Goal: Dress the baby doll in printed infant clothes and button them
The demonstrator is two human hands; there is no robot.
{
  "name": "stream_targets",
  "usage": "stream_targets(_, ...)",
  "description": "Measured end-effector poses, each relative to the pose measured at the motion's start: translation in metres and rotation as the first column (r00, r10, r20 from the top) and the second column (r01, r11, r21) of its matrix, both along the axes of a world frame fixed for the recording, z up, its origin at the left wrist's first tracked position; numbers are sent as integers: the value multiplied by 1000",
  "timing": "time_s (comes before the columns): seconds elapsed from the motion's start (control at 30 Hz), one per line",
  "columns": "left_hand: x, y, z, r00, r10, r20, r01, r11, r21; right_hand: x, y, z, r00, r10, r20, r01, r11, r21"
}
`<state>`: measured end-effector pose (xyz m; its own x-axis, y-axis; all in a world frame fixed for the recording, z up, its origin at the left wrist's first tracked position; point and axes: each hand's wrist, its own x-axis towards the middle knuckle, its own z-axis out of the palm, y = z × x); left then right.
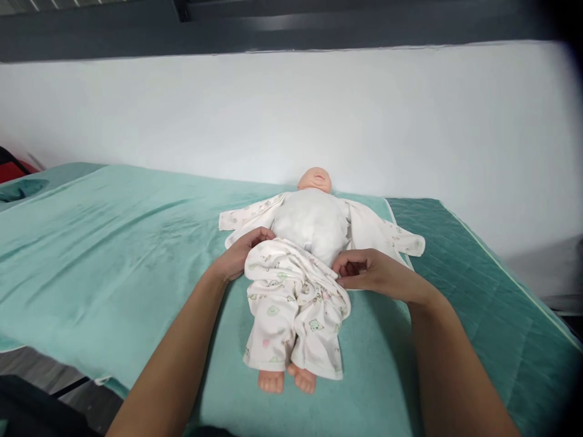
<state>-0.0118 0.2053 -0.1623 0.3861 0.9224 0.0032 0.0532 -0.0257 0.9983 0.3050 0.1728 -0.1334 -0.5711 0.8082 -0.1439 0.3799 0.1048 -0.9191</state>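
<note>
A baby doll lies on its back, its head toward the wall and its bare feet toward me. Its arms are in the sleeves of a white printed top, which lies spread open around a pale soft torso. White printed pants cover both legs, the waistband bunched and slanting across the lower belly. At the waistband's left side my left hand has its fingers closed on the edge. My right hand pinches the waistband at the right side, thumb and fingers together.
A light green sheet covers the surface under the doll. Darker quilted fabric lies to the right. Behind stands a white wall with a dark ledge above. A red and black item sits at the far left edge.
</note>
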Motion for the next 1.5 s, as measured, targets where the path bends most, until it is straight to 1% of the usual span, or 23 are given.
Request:
stream_targets(0.1,0,0,-1,1000,11,-6,-11,1000,0,0,-1,0,999,24,45,-23,1000,-12)
stream_targets(0.2,1,0,0,1000,20,-19,-20,1000,2,0,-2,-1,992,103,75,-94,989,-110)
stream_targets(0.27,2,-1,0,1000,25,-18,-25,1000,-2,-1,-2,-1,988,139,73,-128,981,-144)
stream_targets(0.4,3,-2,2,999,43,-17,-43,999,-14,1,-2,-2,989,121,80,-114,990,-84)
stream_targets(0.47,3,-3,2,998,56,-21,-56,998,-20,4,0,-3,993,90,78,-87,995,-48)
stream_targets(0.57,3,-3,1,997,79,-18,-79,997,-24,8,4,-6,998,-34,46,32,999,29)
stream_targets(0.67,4,-3,0,995,100,-27,-100,995,-2,8,9,-11,974,-222,-35,225,970,90)
stream_targets(0.73,4,-4,0,994,106,-37,-106,994,3,5,12,-14,919,-375,-122,388,915,109)
stream_targets(0.8,5,-4,0,994,103,-36,-103,995,-11,0,15,-18,832,-507,-227,539,835,111)
stream_targets(0.87,5,-4,0,995,94,-31,-95,995,-24,-5,18,-22,760,-579,-297,629,770,107)
stream_targets(0.9,6,-4,1,995,91,-33,-92,995,-23,-7,19,-24,746,-593,-304,646,754,116)
stream_targets(0.93,6,-4,1,995,89,-41,-90,996,-20,-9,20,-25,750,-594,-292,646,752,128)
stream_targets(0.97,6,-4,2,995,88,-49,-89,996,-13,-11,21,-27,767,-582,-271,630,764,140)
stream_targets(1.03,7,-5,4,994,80,-77,-79,997,15,-11,22,-27,820,-525,-227,561,816,141)
stream_targets(1.1,6,-7,7,991,49,-122,-43,997,58,-8,21,-27,877,-442,-190,468,875,122)
stream_targets(1.2,5,-9,11,981,-10,-194,34,992,121,1,19,-24,931,-344,-123,357,927,112)
stream_targets(1.3,4,-9,14,970,-38,-240,76,986,150,8,17,-23,962,-255,-96,262,962,72)
stream_targets(1.4,4,-7,15,961,-35,-276,78,986,145,10,15,-21,976,-165,-141,166,986,-4)
stream_targets(1.5,4,-4,18,960,-59,-275,95,989,117,7,14,-20,980,-139,-144,135,990,-34)
